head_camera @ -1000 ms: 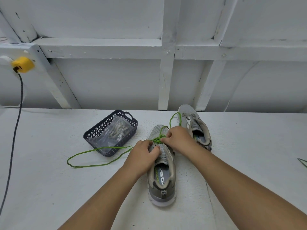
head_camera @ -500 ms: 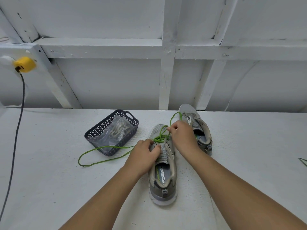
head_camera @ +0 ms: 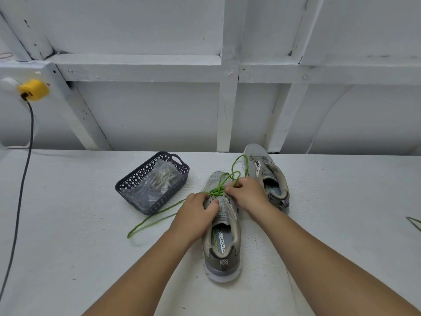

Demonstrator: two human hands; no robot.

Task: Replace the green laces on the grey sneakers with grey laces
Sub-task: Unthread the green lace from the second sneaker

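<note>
Green lace (head_camera: pixel 157 221) tail shorter on table; both hands (head_camera: pixel 222 205) pinching it at near sneaker (head_camera: pixel 224 245).

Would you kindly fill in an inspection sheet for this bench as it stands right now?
Surface: white table, painted and rough.
Job's things: near sneaker with the green lace partly threaded, its loose end trailing to the left; far sneaker with no lace visible; grey laces in a clear bag inside the dark basket.
Clutter: a green strand at the right edge.
Hands: left hand grips the near sneaker's upper; right hand pinches the green lace at the eyelets.
Cables: dark cable hanging from a yellow plug.
Surroundings: white framed wall behind.
</note>
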